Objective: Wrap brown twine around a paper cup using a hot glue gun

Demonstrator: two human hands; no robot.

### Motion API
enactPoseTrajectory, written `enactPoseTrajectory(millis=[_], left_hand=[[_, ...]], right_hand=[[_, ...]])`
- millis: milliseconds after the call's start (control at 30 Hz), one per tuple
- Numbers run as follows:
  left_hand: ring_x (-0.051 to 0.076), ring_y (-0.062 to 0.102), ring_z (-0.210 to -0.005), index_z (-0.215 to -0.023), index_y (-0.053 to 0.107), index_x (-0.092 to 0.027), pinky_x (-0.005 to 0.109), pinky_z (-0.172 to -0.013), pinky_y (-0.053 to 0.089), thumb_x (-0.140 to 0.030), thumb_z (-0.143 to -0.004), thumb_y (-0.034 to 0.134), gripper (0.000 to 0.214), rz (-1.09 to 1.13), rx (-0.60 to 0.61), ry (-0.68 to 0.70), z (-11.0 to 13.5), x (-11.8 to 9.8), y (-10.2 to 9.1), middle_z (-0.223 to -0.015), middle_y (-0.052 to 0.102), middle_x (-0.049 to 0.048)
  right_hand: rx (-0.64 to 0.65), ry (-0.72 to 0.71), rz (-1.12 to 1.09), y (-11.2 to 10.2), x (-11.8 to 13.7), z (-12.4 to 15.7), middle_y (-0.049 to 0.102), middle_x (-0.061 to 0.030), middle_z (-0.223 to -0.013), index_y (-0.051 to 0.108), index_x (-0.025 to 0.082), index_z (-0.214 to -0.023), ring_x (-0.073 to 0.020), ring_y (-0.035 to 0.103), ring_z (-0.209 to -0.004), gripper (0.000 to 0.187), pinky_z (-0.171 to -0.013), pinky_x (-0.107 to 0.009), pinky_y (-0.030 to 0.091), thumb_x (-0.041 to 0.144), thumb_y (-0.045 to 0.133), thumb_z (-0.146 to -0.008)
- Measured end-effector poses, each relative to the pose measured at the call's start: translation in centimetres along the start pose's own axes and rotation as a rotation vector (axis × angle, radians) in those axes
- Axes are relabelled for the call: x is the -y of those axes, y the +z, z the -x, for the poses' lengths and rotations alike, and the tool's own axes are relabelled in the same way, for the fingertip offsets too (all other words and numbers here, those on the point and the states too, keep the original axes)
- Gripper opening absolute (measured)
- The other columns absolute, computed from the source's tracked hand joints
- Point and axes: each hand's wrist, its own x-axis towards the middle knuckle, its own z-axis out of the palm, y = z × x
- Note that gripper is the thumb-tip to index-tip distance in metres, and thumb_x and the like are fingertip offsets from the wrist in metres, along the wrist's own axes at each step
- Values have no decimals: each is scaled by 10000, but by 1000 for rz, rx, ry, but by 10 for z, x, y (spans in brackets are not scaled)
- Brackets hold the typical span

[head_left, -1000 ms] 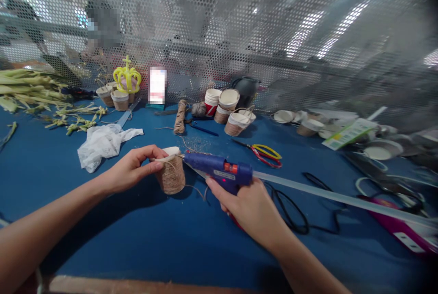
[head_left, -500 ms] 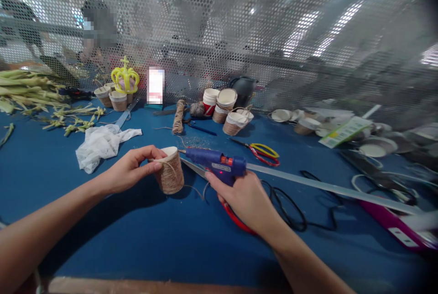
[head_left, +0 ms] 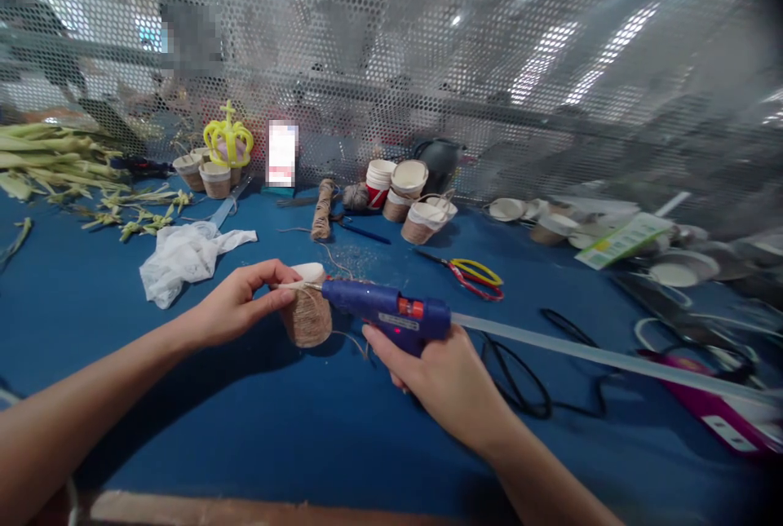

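Note:
My left hand (head_left: 241,302) pinches the white rim of an upturned paper cup wrapped in brown twine (head_left: 306,314), which stands on the blue table (head_left: 257,420). My right hand (head_left: 437,371) grips a blue hot glue gun (head_left: 385,310). Its nozzle touches the top edge of the twine cup, close to my left thumb. A long clear glue stick (head_left: 599,359) runs out of the gun's back toward the right. A loose end of twine trails from the cup's base.
A white lace cloth (head_left: 183,253) lies at left, green leaves (head_left: 55,159) beyond it. Paper cups (head_left: 407,192), a twine spool (head_left: 321,208), yellow-red scissors (head_left: 474,273), a black cord (head_left: 526,379) and a yellow crown (head_left: 227,139) lie further back. A perforated screen (head_left: 428,61) closes the far side.
The glue gun has moved left so its nozzle now touches the cup's top edge. My left hand has kept its hold on the cup.

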Motion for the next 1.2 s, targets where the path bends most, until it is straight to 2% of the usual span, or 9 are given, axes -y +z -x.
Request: enactPoseTrajectory(millis=[133, 367, 667, 933, 1100, 1200], left_hand=[[179, 528, -882, -796, 519, -144, 312, -809, 402, -305, -844, 488, 171, -6, -2, -5, 1, 1, 0, -904, 583, 58], [195, 535, -927, -793, 518, -143, 321, -820, 409, -308, -848, 489, 177, -1, 1, 16, 2, 0, 0, -911, 592, 64], [185, 546, -896, -779, 521, -145, 305, -797, 428, -321, -839, 508, 187, -11, -4, 12, 2, -1, -2, -880, 603, 55], [182, 547, -893, -773, 511, -143, 305, -797, 427, -298, -844, 499, 171, 13, 13, 21, 1, -1, -2, -911, 607, 66], [185, 539, -898, -758, 504, -143, 301, -783, 419, -288, -853, 484, 174, -1, 21, 31, 1, 0, -3, -892, 600, 64], [187, 536, -905, -761, 507, -146, 302, -782, 417, -289, -856, 483, 173, -12, 17, 39, 2, 1, -3, -889, 597, 62]], right_hand=[[17, 44, -52, 2, 7, 1, 462, 60, -367, 465, 208, -523, -94, 441, -326, 242, -385, -216, 408, 307, 555, -725], [-20, -7, 53, 2, 8, 0, 471, 61, -356, 530, 202, -559, -111, 468, -334, 195, -408, -232, 408, 302, 556, -723], [16, 43, -97, -2, 4, -4, 472, 55, -356, 471, 208, -518, -95, 451, -308, 249, -350, -208, 411, 305, 564, -728], [0, 71, -92, -5, -3, -11, 500, 28, -366, 504, 211, -526, -135, 521, -355, 226, -398, -233, 454, 320, 571, -712], [-13, 99, -33, -5, -6, -13, 514, 18, -373, 489, 208, -481, -126, 514, -364, 290, -427, -229, 457, 333, 572, -728], [-13, 88, -37, -4, -7, -15, 504, 25, -375, 519, 204, -525, -125, 499, -357, 249, -406, -229, 443, 329, 560, -736]])
